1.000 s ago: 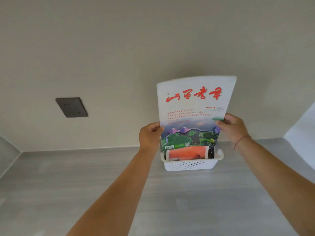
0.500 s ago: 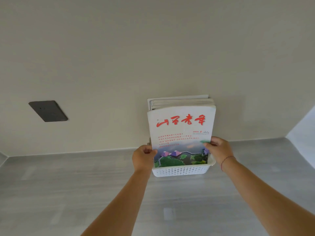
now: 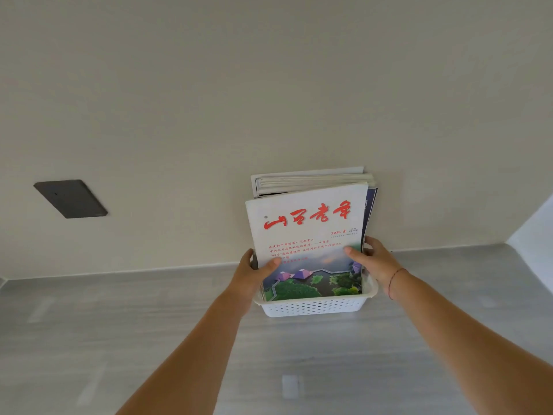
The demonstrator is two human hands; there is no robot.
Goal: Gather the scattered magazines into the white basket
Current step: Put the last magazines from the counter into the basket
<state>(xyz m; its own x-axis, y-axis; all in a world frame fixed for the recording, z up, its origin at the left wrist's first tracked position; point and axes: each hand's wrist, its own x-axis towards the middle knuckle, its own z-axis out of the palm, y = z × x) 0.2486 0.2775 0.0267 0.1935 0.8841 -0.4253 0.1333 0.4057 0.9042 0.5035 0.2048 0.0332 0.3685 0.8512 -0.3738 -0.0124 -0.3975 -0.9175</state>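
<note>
On the grey bench [image 3: 119, 339], against the wall [image 3: 269, 85], magazines [image 3: 311, 181] stand upright in the white basket [image 3: 314, 308] (the front magazine [image 3: 308, 235] is red-titled). The left hand [image 3: 254, 274] and right hand [image 3: 374, 262] grip its side edges, thumbs on the cover, fingers [image 3: 371, 242] curled behind.

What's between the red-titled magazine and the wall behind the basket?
Head view: other magazines stand in the white basket, between the red-titled magazine and the wall.
</note>
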